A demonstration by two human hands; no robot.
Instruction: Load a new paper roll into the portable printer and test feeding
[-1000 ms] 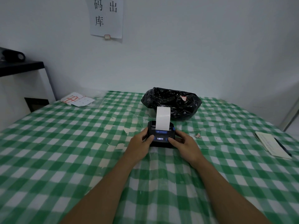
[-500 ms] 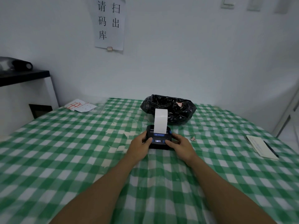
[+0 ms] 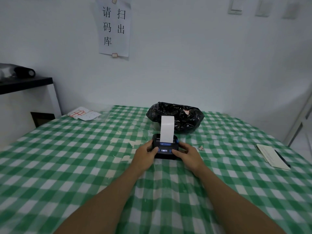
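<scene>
A small black portable printer (image 3: 165, 153) with a lit blue display sits on the green checked tablecloth (image 3: 67, 166). A white paper strip (image 3: 167, 129) stands upright out of its top slot. My left hand (image 3: 145, 155) grips the printer's left side, thumb resting on the front panel. My right hand (image 3: 187, 153) holds the right side, thumb on the front panel too. The roll inside the printer is hidden.
A black plastic bag (image 3: 177, 118) sits right behind the printer. A notebook with a pen (image 3: 273, 157) lies at the right. Label sheets (image 3: 83, 114) lie at the far left corner. A small paper scrap (image 3: 200, 147) is right of the printer. A black shelf (image 3: 25, 83) stands left.
The paper strip has grown a little longer out of the slot. The camera has tilted upward, so more wall shows. Both hands have stayed on the printer.
</scene>
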